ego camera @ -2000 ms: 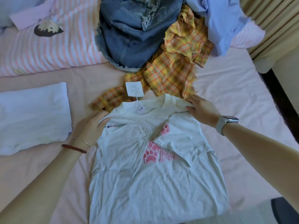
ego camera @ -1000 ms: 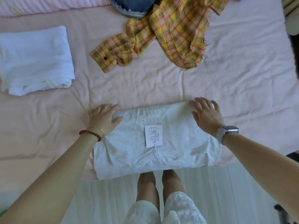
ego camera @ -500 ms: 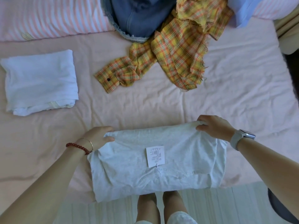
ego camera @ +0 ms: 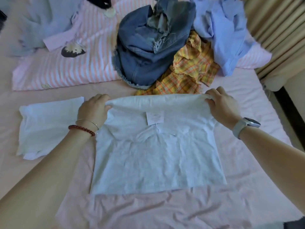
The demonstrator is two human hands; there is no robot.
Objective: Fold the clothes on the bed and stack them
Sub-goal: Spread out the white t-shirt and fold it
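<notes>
While both hands are gripping its far folded edge, the pale grey cotton t-shirt is lying across the pink bedsheet, a white paper tag showing near that edge. The left hand is pinching the left corner, and the right hand is pinching the right one. A folded white garment is sitting just beside the left wrist, and crumpled blue denim and a yellow plaid shirt are lying beyond.

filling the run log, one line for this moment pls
step: folding white t-shirt | left hand: grips far edge | right hand: grips far edge | folded white garment: beside
</notes>
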